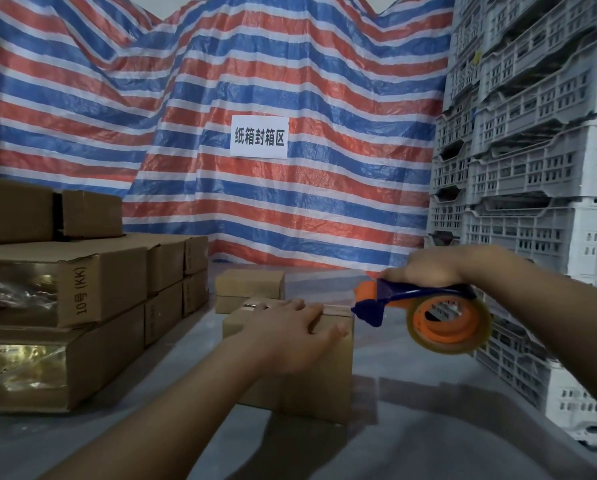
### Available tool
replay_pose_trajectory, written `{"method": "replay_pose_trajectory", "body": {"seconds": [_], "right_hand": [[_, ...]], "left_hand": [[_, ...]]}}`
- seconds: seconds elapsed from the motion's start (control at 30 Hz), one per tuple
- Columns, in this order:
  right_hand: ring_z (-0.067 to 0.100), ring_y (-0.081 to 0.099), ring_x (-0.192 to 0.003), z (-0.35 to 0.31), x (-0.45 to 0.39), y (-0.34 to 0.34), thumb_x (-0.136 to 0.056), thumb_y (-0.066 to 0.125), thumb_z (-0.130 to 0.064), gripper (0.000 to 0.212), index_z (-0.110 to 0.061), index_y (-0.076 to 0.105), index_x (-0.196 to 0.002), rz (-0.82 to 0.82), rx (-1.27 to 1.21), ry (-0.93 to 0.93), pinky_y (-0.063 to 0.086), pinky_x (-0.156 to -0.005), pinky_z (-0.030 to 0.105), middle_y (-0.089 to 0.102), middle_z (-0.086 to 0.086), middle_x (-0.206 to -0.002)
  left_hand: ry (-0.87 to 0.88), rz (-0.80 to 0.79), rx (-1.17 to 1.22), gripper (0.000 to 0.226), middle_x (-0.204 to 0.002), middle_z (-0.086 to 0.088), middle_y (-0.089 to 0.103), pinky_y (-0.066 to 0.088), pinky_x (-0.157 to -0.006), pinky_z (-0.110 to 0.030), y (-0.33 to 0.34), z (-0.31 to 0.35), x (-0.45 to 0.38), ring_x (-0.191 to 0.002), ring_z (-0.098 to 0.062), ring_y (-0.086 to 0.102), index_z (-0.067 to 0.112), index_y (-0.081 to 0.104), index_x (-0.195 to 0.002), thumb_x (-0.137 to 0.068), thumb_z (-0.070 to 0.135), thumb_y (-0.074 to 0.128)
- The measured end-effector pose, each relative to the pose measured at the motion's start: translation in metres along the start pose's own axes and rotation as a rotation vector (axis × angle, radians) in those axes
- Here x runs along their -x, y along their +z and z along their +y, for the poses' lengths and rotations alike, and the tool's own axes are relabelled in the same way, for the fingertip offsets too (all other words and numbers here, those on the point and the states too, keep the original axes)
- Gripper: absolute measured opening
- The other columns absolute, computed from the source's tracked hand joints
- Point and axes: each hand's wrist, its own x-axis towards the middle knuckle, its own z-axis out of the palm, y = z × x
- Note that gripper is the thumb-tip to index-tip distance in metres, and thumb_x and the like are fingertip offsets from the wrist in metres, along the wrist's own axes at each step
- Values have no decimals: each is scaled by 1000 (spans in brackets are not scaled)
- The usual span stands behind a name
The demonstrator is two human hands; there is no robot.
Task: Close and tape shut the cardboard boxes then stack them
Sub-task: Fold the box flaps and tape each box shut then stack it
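A small cardboard box [324, 382] stands upright on the grey floor in the middle. My left hand [290, 337] lies flat on its top, fingers straight, thumb over the front right edge. My right hand [439, 268] grips a blue and orange tape dispenser [428, 306] with a clear tape roll, held just right of the box's top right corner. A strip of clear tape runs from the dispenser's nose onto the box top. Behind stand two more small boxes [250, 285], one on the other.
Stacked cardboard boxes [82, 292] fill the left side, some with taped ends. White plastic crates [532, 168] tower on the right. A striped tarp [255, 81] with a white sign hangs behind. Grey floor [411, 427] lies in front.
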Motion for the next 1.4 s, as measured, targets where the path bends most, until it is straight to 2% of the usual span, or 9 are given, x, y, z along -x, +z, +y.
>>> {"method": "replay_pose_trajectory", "body": {"seconds": [0.3, 0.47, 0.6, 0.67, 0.77, 0.87, 1.0, 1.1, 1.4], "right_hand": [[27, 72, -100, 18, 15, -21, -92, 35, -77, 66, -24, 70, -112, -68, -13, -2, 50, -102, 48, 76, 6, -105], [-2, 65, -62, 39, 14, 32, -95, 35, -73, 54, -36, 71, -78, 38, -94, 3, 46, -72, 30, 70, -16, -66], [-3, 61, -54, 43, 12, 69, -94, 27, -78, 61, -37, 68, -73, 88, -224, 1, 39, -63, 25, 65, -17, -59], [-2, 58, -55, 41, 11, 77, -95, 26, -76, 60, -38, 63, -67, 96, -219, 6, 36, -62, 23, 61, -13, -58], [6, 62, -77, 37, 9, 81, -96, 28, -72, 50, -38, 63, -88, 93, -228, -32, 42, -72, 27, 65, -12, -80], [9, 64, -87, 33, 12, 81, -99, 28, -68, 44, -41, 62, -102, 80, -271, -79, 47, -86, 32, 68, -9, -94], [-7, 55, -46, 40, 31, 74, -101, 27, -66, 59, -53, 65, -58, 100, -371, -86, 39, -60, 20, 60, -19, -51], [-5, 56, -47, 47, 47, 72, -91, 23, -74, 52, -59, 62, -59, 107, -406, -99, 39, -57, 16, 63, -21, -56], [17, 55, -75, -36, 36, 32, -97, 26, -65, 51, -24, 53, -81, 224, 552, 15, 40, -65, 33, 57, -1, -84]], "left_hand": [[11, 17, -10, 68, -163, 6, 18, 9, -118, -53, -2, 2, 8, -149, -25, 17, 48, 16, -151, -90, 77, 13], [33, -3, -34, 64, -163, 3, 20, 11, -117, -56, -3, 2, 7, -149, -26, 19, 51, 14, -151, -92, 75, 10], [58, 10, -35, 61, -153, 4, 40, 24, -112, -53, -6, 5, 4, -140, -23, 36, 47, 30, -145, -93, 74, 13], [107, 15, -10, 59, -140, 4, 52, 29, -110, -48, -10, 7, 2, -127, -18, 46, 40, 43, -137, -94, 71, 17], [174, 28, 81, 49, -135, 6, 54, 35, -82, -22, -9, 9, 2, -108, -6, 52, 38, 42, -131, -96, 66, 23], [225, 6, 34, 50, -157, 8, 32, 26, -99, -27, -7, 13, 5, -140, -14, 36, 48, 19, -149, -100, 60, 19], [219, -40, -33, 55, -162, 7, 20, 19, -116, -42, -11, 20, 7, -149, -20, 20, 45, 19, -152, -100, 63, 17], [216, -28, -55, 56, -162, 9, 20, 17, -118, -45, -9, 21, 7, -149, -20, 19, 45, 20, -152, -99, 63, 18], [247, -17, -21, 50, -148, 5, 44, 33, -99, -33, -2, 21, -2, -131, -17, 43, 40, 30, -147, -101, 59, 23]]}}
